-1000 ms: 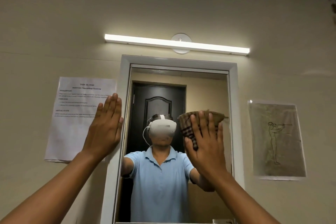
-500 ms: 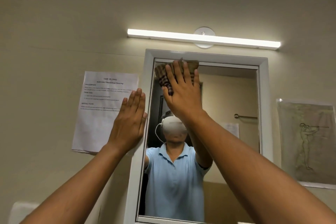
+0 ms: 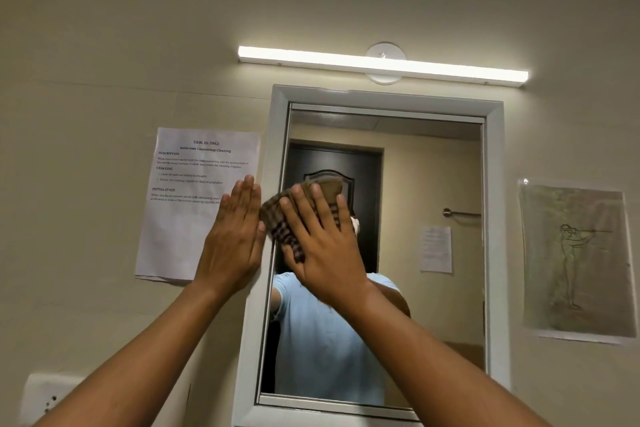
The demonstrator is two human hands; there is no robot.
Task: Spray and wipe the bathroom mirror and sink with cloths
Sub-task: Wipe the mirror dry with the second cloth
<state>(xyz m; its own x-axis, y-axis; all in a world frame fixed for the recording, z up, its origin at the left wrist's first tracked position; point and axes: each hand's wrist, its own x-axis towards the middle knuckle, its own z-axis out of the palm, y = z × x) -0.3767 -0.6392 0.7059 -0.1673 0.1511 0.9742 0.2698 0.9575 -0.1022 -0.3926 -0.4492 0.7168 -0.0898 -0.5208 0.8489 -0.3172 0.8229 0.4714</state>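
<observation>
A white-framed mirror (image 3: pixel 433 156) hangs on the beige wall ahead. My right hand (image 3: pixel 323 246) lies flat on the glass at the mirror's left-middle, pressing a brown checked cloth (image 3: pixel 280 218) against it. The cloth shows above and to the left of my fingers. My left hand (image 3: pixel 233 243) is spread flat against the wall and the mirror's left frame, holding nothing. The reflection shows a person in a light blue shirt, partly hidden behind my right hand. The sink is out of view.
A printed task sheet (image 3: pixel 194 184) is taped left of the mirror, partly under my left hand. A sketch on paper (image 3: pixel 575 260) hangs to the right. A lit tube light (image 3: pixel 381 64) sits above the mirror. A white wall socket (image 3: pixel 45 399) is at lower left.
My right hand has slid the cloth down from the mirror's top-left corner to its left-middle. Before that it swept up from the right side. My left hand stayed braced on the wall.
</observation>
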